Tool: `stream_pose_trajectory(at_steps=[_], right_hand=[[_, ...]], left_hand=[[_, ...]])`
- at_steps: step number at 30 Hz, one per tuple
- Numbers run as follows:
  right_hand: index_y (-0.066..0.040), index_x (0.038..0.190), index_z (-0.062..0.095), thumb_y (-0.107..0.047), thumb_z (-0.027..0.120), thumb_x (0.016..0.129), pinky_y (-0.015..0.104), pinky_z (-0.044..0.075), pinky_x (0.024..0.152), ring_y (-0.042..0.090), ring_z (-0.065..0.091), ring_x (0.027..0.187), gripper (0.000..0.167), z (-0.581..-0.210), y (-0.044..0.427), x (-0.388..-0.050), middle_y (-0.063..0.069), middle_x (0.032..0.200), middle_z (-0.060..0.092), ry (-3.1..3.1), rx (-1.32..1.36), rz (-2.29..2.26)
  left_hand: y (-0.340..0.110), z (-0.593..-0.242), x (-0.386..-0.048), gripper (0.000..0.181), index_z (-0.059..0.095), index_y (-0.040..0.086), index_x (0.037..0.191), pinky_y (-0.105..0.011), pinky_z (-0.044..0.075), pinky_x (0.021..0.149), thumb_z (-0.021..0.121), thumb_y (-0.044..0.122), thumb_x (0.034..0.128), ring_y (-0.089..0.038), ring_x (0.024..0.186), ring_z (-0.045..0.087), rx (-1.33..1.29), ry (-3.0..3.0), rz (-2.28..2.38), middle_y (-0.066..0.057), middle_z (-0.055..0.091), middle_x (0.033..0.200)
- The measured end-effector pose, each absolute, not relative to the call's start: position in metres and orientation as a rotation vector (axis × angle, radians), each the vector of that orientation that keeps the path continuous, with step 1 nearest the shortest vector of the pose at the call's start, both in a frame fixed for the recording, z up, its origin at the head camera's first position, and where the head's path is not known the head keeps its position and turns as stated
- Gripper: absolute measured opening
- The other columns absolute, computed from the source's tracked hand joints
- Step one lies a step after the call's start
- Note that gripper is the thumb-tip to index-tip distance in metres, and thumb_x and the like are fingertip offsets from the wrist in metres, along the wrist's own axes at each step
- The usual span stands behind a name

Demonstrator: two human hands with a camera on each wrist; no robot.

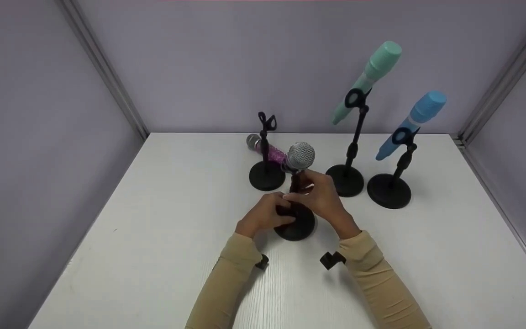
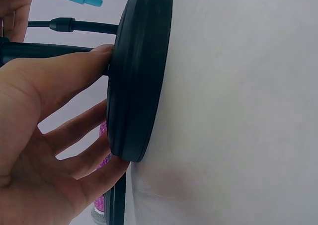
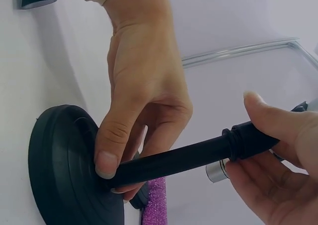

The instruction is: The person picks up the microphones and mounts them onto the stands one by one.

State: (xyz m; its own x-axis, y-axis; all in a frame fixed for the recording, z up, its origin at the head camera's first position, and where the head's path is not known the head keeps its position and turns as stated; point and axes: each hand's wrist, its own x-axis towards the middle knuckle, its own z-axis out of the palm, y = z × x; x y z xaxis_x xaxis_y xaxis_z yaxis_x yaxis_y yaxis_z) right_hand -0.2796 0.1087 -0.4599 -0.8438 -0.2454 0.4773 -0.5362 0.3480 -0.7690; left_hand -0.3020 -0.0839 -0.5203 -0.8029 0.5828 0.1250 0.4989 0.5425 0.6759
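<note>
A black desktop microphone stand stands on the white table in front of me, with a silver-headed microphone at its top. My left hand grips the bottom of the stand; in the right wrist view its thumb and fingers pinch the pole just above the round base. Higher up, my right hand holds the pole around its collar, thumb on one side and fingers on the other. Most of the microphone's handle is hidden in the head view.
Behind stands an unloaded stand, with a pink glittery microphone lying by it. To the right, two stands carry a mint-green microphone and a blue microphone. Grey-white panels enclose the table.
</note>
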Motion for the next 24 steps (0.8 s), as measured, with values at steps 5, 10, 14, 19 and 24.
stream_pose_trajectory(at_steps=[5,10,14,19,24], right_hand=[[-0.002,0.098,0.068,-0.021,0.092,0.076,0.044,0.064,0.079,0.026,0.074,0.087,0.038,-0.459,0.109,-0.280,0.014,0.091,0.074,-2.388,0.662,1.498],[0.002,0.113,0.067,-0.015,0.087,0.083,0.054,0.059,0.095,0.033,0.072,0.105,0.040,-0.455,0.115,-0.281,0.020,0.107,0.073,-2.450,0.694,1.690],[0.006,0.124,0.064,-0.005,0.079,0.089,0.053,0.055,0.102,0.038,0.068,0.116,0.040,-0.452,0.122,-0.282,0.025,0.120,0.069,-2.458,0.805,1.808],[0.006,0.127,0.066,0.004,0.067,0.095,0.032,0.058,0.099,0.040,0.066,0.123,0.033,-0.451,0.125,-0.283,0.026,0.127,0.069,-2.473,0.902,1.840],[0.004,0.123,0.070,0.005,0.064,0.096,0.032,0.058,0.099,0.037,0.069,0.119,0.028,-0.449,0.124,-0.281,0.023,0.122,0.072,-2.467,0.922,1.815]], left_hand=[[-0.084,-0.520,-0.302,0.011,0.078,0.004,0.091,-0.030,0.054,0.091,0.082,0.015,0.0882,-0.011,0.094,0.055,0.928,2.633,1.141,-0.003,0.067,0.101],[-0.084,-0.520,-0.304,0.013,0.080,0.004,0.097,-0.035,0.055,0.101,0.082,0.014,0.0886,-0.017,0.108,0.064,0.949,2.635,1.127,-0.007,0.073,0.114],[-0.083,-0.520,-0.305,0.022,0.080,0.003,0.107,-0.038,0.052,0.108,0.081,0.015,0.0886,-0.022,0.120,0.066,0.929,2.638,1.112,-0.009,0.073,0.124],[-0.084,-0.521,-0.305,0.024,0.080,0.003,0.109,-0.039,0.052,0.109,0.082,0.016,0.0883,-0.023,0.120,0.066,0.924,2.636,1.119,-0.010,0.073,0.124],[-0.084,-0.522,-0.305,0.023,0.080,0.003,0.107,-0.039,0.051,0.109,0.082,0.014,0.0877,-0.024,0.121,0.066,0.925,2.630,1.140,-0.011,0.073,0.124]])
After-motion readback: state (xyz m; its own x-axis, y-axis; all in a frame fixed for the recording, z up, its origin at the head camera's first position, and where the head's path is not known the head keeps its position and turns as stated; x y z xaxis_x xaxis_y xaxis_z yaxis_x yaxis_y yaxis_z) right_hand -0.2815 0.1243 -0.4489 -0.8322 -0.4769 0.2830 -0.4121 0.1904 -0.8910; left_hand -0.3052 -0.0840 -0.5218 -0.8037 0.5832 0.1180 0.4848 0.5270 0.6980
